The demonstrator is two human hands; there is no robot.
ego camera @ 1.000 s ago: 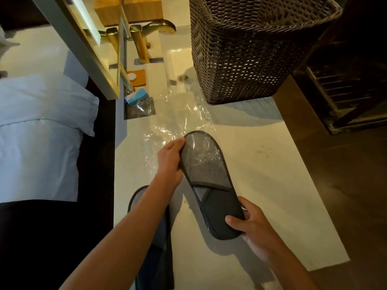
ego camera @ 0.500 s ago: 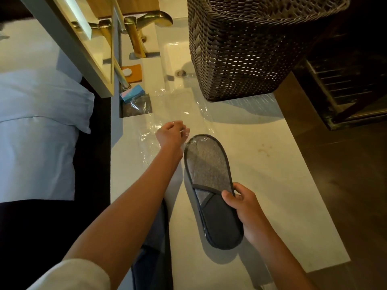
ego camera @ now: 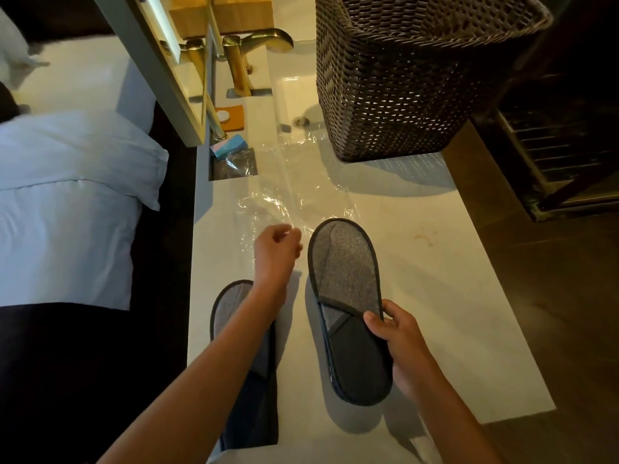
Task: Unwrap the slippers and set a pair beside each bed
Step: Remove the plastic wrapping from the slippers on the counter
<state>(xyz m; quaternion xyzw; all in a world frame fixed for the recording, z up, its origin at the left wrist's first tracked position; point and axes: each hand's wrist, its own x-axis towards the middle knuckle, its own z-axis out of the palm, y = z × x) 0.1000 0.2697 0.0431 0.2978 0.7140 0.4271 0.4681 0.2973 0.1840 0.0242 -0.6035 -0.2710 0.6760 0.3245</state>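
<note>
Right hand (ego camera: 398,343) grips slipper (ego camera: 345,296) at frame centre; left hand (ego camera: 276,247) pinches wrap (ego camera: 294,202); second slipper (ego camera: 234,306) on counter (ego camera: 452,296).

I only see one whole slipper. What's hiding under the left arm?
A second grey slipper lies flat on the pale counter under the left forearm. Its heel end shows; the arm covers the middle, and the toe end is too dark to make out.

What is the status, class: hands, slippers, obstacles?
Right hand grips one slipper. Left hand closed over plastic wrap. Second slipper lies under left forearm. Wicker basket stands ahead.
</note>
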